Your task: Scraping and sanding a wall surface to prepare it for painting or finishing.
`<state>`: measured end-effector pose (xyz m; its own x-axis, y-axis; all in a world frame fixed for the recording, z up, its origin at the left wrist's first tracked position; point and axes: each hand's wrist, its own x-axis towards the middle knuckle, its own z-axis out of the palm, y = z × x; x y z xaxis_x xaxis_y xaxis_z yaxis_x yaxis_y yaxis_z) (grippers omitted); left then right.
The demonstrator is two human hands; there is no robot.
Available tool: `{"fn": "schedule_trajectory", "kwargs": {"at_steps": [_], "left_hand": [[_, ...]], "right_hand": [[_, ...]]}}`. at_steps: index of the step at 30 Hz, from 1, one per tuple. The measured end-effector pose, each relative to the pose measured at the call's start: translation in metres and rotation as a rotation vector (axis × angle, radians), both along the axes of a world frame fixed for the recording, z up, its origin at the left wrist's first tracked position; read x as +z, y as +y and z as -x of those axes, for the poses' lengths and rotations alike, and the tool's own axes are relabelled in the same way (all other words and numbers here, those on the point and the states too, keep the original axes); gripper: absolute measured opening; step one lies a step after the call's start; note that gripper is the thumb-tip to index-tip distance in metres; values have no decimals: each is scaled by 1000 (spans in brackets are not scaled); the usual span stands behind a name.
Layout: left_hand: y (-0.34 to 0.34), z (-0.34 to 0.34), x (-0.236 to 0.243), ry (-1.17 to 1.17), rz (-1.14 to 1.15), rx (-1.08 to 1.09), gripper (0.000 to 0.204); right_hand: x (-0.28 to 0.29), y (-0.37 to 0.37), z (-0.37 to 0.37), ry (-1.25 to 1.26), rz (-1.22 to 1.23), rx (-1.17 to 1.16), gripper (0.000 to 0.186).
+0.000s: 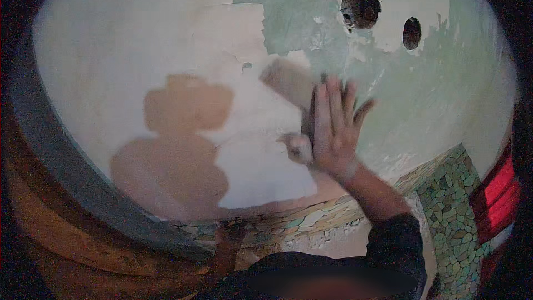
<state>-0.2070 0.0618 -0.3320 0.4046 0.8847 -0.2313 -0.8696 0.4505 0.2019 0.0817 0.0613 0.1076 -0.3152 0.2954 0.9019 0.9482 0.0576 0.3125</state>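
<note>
My right hand [336,139] is pressed up to the patched wall [366,78], fingers stretched and slightly apart, thumb out to the left. Under the palm and fingers it holds a flat pale plastering blade [288,83], with a dark edge beside the fingers; motion blurs it. Smooth white plaster [261,161] lies left of the blade, and rough greenish wall shows on its right. Low on the left, my left hand [230,233] is closed at the stone-patterned ledge [327,211]. A small dark shape shows at its fingers, too dim to name.
Two dark holes, a larger round one [361,8] and a smaller oval one [412,33], open in the upper right wall. A green stone-patterned column [449,205] and red cloth [497,191] stand at right. My shadow [177,155] falls on the wall.
</note>
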Motion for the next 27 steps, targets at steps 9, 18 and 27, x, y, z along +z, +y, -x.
{"fn": "schedule_trajectory", "kwargs": {"at_steps": [9, 18, 27], "left_hand": [[4, 3, -9, 97, 267, 54, 47], [2, 10, -2, 205, -46, -68, 51], [10, 11, -34, 205, 66, 7, 53]], "right_hand": [[173, 25, 23, -144, -336, 125, 87], [-73, -13, -3, 99, 16, 75, 101], [137, 17, -4, 17, -338, 53, 83]]}}
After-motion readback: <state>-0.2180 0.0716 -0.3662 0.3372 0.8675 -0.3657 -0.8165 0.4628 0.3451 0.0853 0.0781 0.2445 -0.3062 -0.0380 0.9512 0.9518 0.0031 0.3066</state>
